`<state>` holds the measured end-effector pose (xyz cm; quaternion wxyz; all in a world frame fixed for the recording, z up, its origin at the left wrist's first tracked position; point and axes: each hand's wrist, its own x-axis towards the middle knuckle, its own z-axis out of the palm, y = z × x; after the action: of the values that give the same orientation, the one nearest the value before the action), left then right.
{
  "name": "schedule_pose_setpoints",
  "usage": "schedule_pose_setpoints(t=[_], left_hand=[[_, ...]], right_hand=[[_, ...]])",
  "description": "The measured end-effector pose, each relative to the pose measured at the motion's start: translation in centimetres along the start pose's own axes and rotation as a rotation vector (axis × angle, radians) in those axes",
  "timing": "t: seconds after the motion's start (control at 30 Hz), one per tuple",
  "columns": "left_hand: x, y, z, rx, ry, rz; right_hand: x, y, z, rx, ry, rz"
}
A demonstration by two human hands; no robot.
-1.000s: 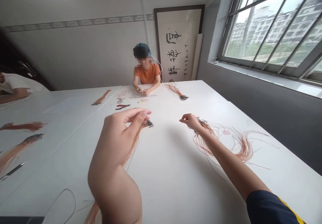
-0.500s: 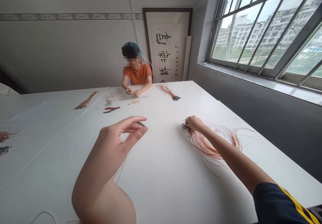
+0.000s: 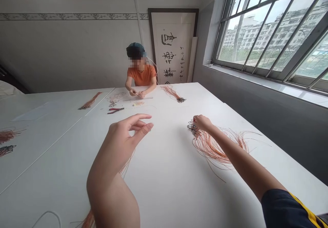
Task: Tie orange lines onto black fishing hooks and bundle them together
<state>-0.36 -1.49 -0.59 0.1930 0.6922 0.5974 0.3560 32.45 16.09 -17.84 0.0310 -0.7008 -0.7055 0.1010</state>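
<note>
The left hand (image 3: pixel 132 130) is spread a little. By thin orange black-looped strings (image 3: pixel 208 146), the right hand (image 3: pixel 202 122) is curled; its hold cannot be told

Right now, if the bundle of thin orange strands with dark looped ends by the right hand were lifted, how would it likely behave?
The orange bundle would probably droop and splay: its long strands bend in loose curves. It looks light, being thin strands. Its dark looped ends, heaped together, might snag.
</note>
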Motion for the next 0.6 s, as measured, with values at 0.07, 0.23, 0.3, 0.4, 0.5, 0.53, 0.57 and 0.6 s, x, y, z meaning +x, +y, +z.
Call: schedule_pose_setpoints(t=[0.07,0.23,0.3,0.4,0.5,0.53,0.57,0.6], left_hand=[[0.1,-0.1,0.1,0.002,-0.005,0.003],[0.0,-0.2,0.0,-0.003,-0.006,0.026],[0.0,-0.2,0.0,-0.005,0.001,0.032],[0.0,-0.2,0.0,-0.007,0.006,0.048],[0.1,-0.2,0.0,-0.005,-0.001,0.040],[0.1,-0.2,-0.1,-0.006,-0.007,0.032],[0.2,-0.2,-0.1,-0.009,-0.014,0.024],[0.2,-0.2,-0.1,-0.013,-0.019,0.017]], right_hand=[[0.3,-0.1,0.1,-0.001,0.004,0.024],[0.7,-0.3,0.9,0.030,0.009,0.050],[0.8,-0.3,1.3,0.056,-0.001,0.041],[0.9,-0.6,1.8,0.097,-0.010,0.023],[1.0,-1.2,2.4,0.129,-0.021,0.000],[1.1,-1.5,2.5,0.135,-0.025,-0.009],[1.1,-1.7,2.7,0.138,-0.030,-0.017],[1.2,-1.9,2.7,0.139,-0.035,-0.024]])
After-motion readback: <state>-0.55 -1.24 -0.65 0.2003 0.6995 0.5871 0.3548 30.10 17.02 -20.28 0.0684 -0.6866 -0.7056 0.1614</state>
